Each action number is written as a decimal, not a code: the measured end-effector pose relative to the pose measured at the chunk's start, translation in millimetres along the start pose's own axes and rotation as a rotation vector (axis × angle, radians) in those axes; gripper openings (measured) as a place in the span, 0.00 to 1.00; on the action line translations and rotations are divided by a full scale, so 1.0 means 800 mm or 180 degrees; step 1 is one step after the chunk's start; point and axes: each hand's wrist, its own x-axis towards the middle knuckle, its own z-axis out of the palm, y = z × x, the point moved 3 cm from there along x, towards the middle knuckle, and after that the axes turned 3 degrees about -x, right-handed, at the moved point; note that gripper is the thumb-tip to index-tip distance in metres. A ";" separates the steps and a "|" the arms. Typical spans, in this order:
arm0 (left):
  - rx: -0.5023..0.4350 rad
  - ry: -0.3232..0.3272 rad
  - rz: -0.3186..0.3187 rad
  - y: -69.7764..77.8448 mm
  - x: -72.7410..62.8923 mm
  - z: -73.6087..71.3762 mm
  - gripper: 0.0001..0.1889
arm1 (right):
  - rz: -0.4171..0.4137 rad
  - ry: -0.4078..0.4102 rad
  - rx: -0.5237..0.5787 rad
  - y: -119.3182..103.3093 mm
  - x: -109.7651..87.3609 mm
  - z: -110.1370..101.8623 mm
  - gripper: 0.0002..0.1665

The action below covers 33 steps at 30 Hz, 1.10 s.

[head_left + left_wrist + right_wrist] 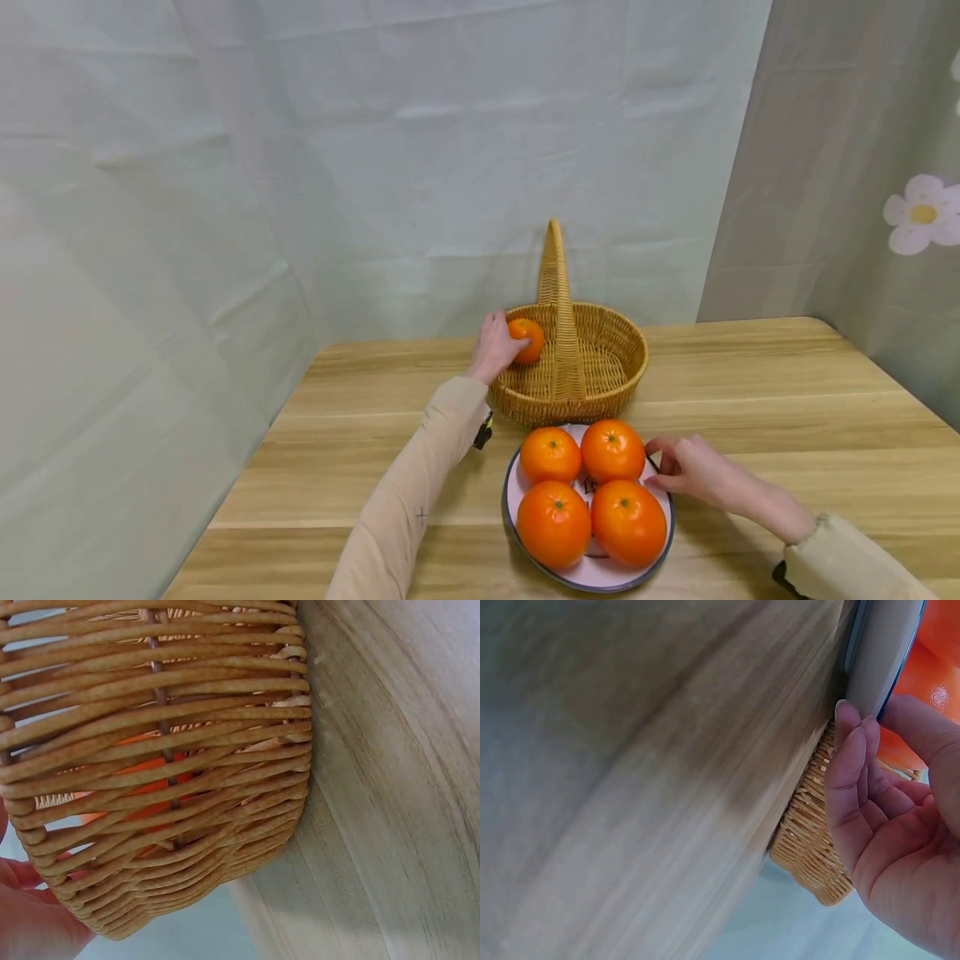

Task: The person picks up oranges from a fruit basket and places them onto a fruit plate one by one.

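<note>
At the left end of the wicker basket (600, 397), my left hand (497, 343) reaches over the rim and grips an orange (528, 342) inside it. In the left wrist view, the basket's woven wall (187, 780) hides most of that orange, and only part of the hand (37, 915) shows at the lower left. My right hand (701, 473) pinches the right rim of a white plate (663, 546) with a dark blue edge. Its fingers (847, 765) lie curled at the plate's outer side, the thumb over the rim. Several oranges (555, 523) sit on the plate.
The basket's tall handle (558, 308) arches over its middle. Basket and plate stand close together on a wooden table (360, 442). Pale cloth (450, 167) hangs behind the table and along its left side; a flower-patterned grey cloth (840, 208) hangs at right.
</note>
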 end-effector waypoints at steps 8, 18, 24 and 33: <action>-0.0024 -0.0168 0.0231 -0.003 0.003 0.004 0.33 | -0.0002 -0.0010 0.0069 -0.003 -0.001 -0.001 0.14; 0.0063 -0.0422 0.0392 -0.001 0.008 0.008 0.32 | 0.0016 -0.0010 -0.0005 -0.001 0.000 -0.001 0.14; 0.0033 -0.0456 0.0424 -0.001 0.012 0.009 0.34 | 0.0016 -0.0003 0.0011 0.000 0.000 0.000 0.14; 0.0026 -0.0533 0.0473 0.000 0.012 0.010 0.35 | 0.0018 0.0003 0.0009 0.000 -0.001 0.001 0.14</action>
